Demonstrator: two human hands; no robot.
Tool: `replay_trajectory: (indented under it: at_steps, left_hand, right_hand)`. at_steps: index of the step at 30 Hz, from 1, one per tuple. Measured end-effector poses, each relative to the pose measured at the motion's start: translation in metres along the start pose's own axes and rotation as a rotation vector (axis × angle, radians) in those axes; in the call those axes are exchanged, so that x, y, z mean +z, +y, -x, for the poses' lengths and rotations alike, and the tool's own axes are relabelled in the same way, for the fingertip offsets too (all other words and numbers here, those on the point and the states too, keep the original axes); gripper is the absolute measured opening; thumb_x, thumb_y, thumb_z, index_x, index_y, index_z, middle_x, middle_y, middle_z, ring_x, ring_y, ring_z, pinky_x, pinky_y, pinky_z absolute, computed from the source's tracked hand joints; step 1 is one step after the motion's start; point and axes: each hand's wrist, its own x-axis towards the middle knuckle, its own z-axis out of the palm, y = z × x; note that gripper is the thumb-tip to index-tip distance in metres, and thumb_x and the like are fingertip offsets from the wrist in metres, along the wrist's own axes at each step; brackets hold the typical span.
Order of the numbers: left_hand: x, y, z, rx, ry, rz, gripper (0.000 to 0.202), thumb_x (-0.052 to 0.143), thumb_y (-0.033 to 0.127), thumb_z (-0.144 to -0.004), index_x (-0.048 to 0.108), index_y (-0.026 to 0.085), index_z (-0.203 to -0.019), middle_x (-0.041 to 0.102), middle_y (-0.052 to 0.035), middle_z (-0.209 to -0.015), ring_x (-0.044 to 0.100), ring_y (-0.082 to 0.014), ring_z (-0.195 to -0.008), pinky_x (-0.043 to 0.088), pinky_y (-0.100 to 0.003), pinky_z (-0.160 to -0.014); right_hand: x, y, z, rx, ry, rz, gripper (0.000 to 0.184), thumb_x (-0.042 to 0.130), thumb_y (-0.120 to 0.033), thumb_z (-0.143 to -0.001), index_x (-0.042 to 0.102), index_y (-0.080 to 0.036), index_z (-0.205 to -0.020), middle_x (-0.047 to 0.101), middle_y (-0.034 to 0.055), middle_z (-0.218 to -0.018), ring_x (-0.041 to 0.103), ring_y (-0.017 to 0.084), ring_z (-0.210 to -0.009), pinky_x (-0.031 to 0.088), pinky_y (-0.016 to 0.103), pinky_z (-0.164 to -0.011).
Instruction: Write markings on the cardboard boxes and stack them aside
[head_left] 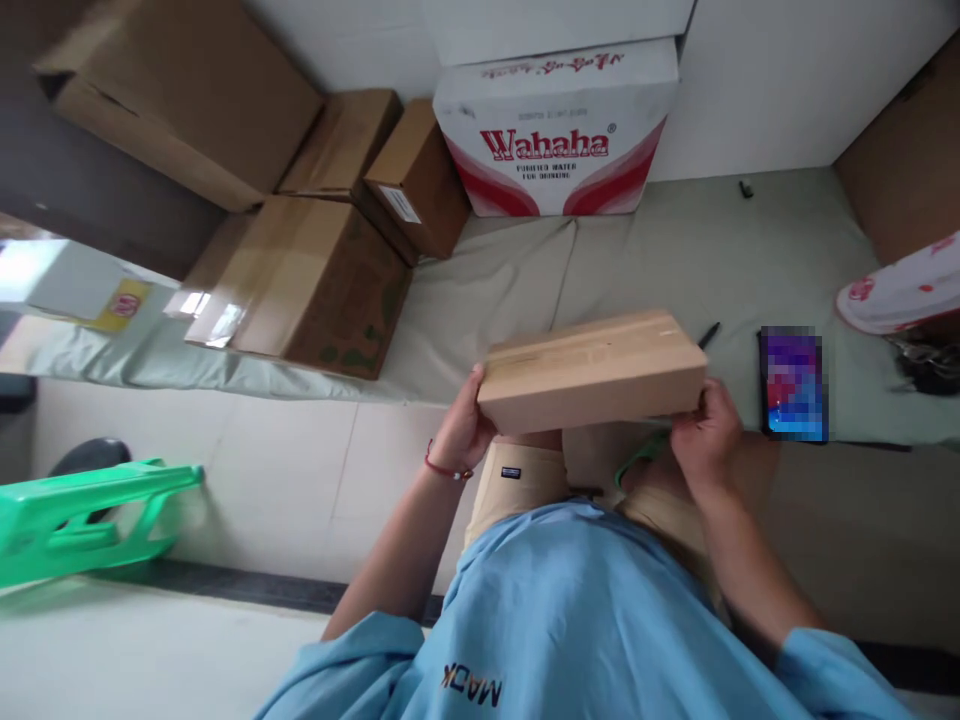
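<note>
A flat brown cardboard box [592, 372] is held between my two hands, in front of my lap and by the near edge of the cloth-covered surface. My left hand [466, 425], with a red string bracelet at the wrist, grips its left end. At the right end, my right hand [709, 430] is closed on the lower corner. The box looks shut, with tape along its top. Its underside and most of my fingertips are hidden. Just beyond its right end lies a black pen [709, 335], partly covered.
Several cardboard boxes [300, 280] are stacked at the left. A white and red Wahaba carton [559, 140] stands at the back. A phone [795, 385] lies near the right edge, by a white patterned object [900, 285]. A green plastic stool [97, 515] stands on the floor at left.
</note>
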Motion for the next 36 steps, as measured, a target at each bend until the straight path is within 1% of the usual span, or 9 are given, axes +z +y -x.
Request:
replay_trajectory:
  at_steps: [3,6,12,15,17,20,23,31,36]
  left_hand:
    - [0.0,0.004,-0.006,0.058,0.003,-0.069,0.041,0.087,0.05,-0.082,0.075,0.021,-0.107,0.081,-0.0039,-0.096,0.077,-0.0182,-0.086,0.062,-0.023,-0.069]
    - [-0.003,0.007,-0.008,0.098,0.002,-0.097,0.036,0.09,0.041,-0.076,0.076,0.02,-0.101,0.079,-0.0022,-0.095,0.073,-0.0143,-0.079,0.06,-0.021,-0.066]
    - [-0.004,0.005,-0.005,0.175,0.043,-0.034,0.038,0.091,0.044,-0.073,0.074,0.019,-0.096,0.079,-0.005,-0.104,0.075,-0.0149,-0.08,0.064,-0.025,-0.07]
    - [-0.004,0.003,-0.002,0.229,0.047,-0.042,0.044,0.092,0.049,-0.072,0.075,0.018,-0.098,0.08,-0.0081,-0.11,0.078,-0.018,-0.081,0.065,-0.028,-0.07]
    - [-0.005,0.003,0.001,0.291,0.073,-0.062,0.044,0.09,0.053,-0.074,0.076,0.019,-0.098,0.08,-0.0085,-0.113,0.075,-0.0136,-0.069,0.06,-0.024,-0.06]
    - [-0.008,0.009,0.007,0.403,0.149,-0.097,0.043,0.083,0.059,-0.08,0.077,0.018,-0.091,0.082,-0.0105,-0.114,0.057,-0.0035,-0.043,0.035,-0.019,-0.037]
    - [-0.007,0.016,0.017,0.464,0.142,-0.126,0.042,0.076,0.058,-0.086,0.078,0.016,-0.089,0.083,-0.0144,-0.117,0.045,-0.0002,-0.035,0.018,-0.02,-0.032]
    - [0.017,0.024,0.059,0.564,0.001,-0.174,0.038,0.076,0.053,-0.091,0.081,0.019,-0.107,0.083,-0.0178,-0.119,0.038,0.0004,-0.031,0.014,-0.02,-0.032]
    - [0.021,0.024,0.063,0.6,-0.043,-0.166,0.036,0.077,0.05,-0.091,0.081,0.021,-0.11,0.081,-0.0174,-0.127,0.038,0.0013,-0.033,0.014,-0.021,-0.032]
  right_hand:
    - [-0.007,0.004,0.008,0.088,-0.006,0.032,0.046,0.064,-0.024,-0.086,0.067,-0.02,-0.132,0.071,0.0147,-0.125,0.07,0.019,-0.08,0.062,0.038,-0.073]
    - [-0.012,0.006,0.006,0.09,-0.062,0.01,0.057,0.063,-0.023,-0.088,0.062,-0.021,-0.144,0.062,0.0199,-0.145,0.073,0.018,-0.082,0.067,0.041,-0.076]
    - [-0.012,0.0,-0.013,0.04,-0.228,-0.145,0.063,0.06,-0.021,-0.095,0.056,-0.03,-0.157,0.052,0.0166,-0.164,0.076,0.019,-0.098,0.068,0.043,-0.089]
    - [-0.01,-0.006,-0.019,0.058,-0.262,-0.173,0.059,0.061,-0.024,-0.095,0.059,-0.029,-0.154,0.063,0.0134,-0.152,0.073,0.023,-0.114,0.067,0.043,-0.094]
    - [-0.011,-0.013,-0.02,0.044,-0.267,-0.173,0.052,0.061,-0.025,-0.096,0.065,-0.027,-0.148,0.071,0.0115,-0.137,0.072,0.024,-0.118,0.066,0.044,-0.097]
    - [-0.017,-0.028,-0.02,-0.018,-0.233,-0.166,0.045,0.062,-0.028,-0.098,0.069,-0.027,-0.142,0.073,0.0106,-0.13,0.072,0.024,-0.11,0.064,0.045,-0.097]
    - [-0.027,-0.042,-0.022,-0.045,-0.166,-0.133,0.045,0.063,-0.034,-0.1,0.069,-0.026,-0.144,0.071,0.0115,-0.128,0.072,0.025,-0.107,0.064,0.046,-0.097]
    - [-0.033,-0.036,-0.021,0.097,-0.078,-0.093,0.048,0.06,-0.05,-0.104,0.069,-0.026,-0.144,0.071,0.0122,-0.134,0.067,0.03,-0.125,0.055,0.052,-0.11]
    - [-0.034,-0.028,-0.013,0.077,-0.074,-0.174,0.052,0.046,-0.054,-0.109,0.065,-0.029,-0.15,0.069,0.0117,-0.143,0.065,0.033,-0.135,0.054,0.057,-0.113]
